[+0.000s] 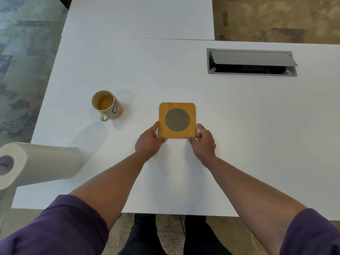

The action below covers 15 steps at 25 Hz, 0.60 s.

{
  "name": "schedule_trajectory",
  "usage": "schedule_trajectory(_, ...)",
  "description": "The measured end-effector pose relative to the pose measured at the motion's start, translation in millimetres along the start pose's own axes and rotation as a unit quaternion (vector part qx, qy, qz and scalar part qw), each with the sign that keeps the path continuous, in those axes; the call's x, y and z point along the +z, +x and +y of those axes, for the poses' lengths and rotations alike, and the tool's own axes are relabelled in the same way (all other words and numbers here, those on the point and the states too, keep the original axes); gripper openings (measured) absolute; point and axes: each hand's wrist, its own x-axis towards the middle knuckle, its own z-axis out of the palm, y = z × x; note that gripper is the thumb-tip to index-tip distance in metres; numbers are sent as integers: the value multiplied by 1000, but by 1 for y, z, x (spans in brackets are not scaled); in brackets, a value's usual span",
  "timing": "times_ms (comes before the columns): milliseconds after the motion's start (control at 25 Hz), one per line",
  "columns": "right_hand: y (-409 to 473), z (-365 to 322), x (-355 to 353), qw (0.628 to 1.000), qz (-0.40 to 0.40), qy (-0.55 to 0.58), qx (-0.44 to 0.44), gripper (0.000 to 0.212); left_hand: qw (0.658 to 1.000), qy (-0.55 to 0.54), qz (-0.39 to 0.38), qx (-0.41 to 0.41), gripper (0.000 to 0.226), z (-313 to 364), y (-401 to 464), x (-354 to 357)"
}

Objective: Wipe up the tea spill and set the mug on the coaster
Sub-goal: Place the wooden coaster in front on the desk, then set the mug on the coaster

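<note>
Both my hands pinch the coaster flat on the table: left hand at its near-left corner, right hand near-right. Mug stands well left; paper roll lies nearer.

Both bare forearms reach forward; the left hand and right hand pinch with curled fingers, thumbs inward.

White table fills most of the view, with a second white table butted against it at 12 o'clock. A grey cable hatch sits at 2 o'clock, its lid tilted open. Carpet is mottled tan at 1 o'clock and blue-grey at 10. Soft, even light.
</note>
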Motion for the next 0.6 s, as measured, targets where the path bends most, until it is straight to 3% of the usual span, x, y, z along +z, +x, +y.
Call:
schedule_trajectory(120, -5, -3, 0, 995, 37, 88, 35, 60, 997, -60, 42, -1, 63, -12, -11, 8)
schedule_trajectory(280, -12, -36, 24, 991, 81, 105, -26, 49, 964, -195, 181, -28, 18, -35, -26, 3)
schedule_trajectory(480, -13, -101, 84, 984, -39, 108, -140, 31, 871, -279, 402, -38, 18, -42, -20, -57)
schedule_trajectory(600, -14, -142, 117, 972, -142, 166, -89, 40, 857, -328, 395, -45, 37, -45, -5, -97)
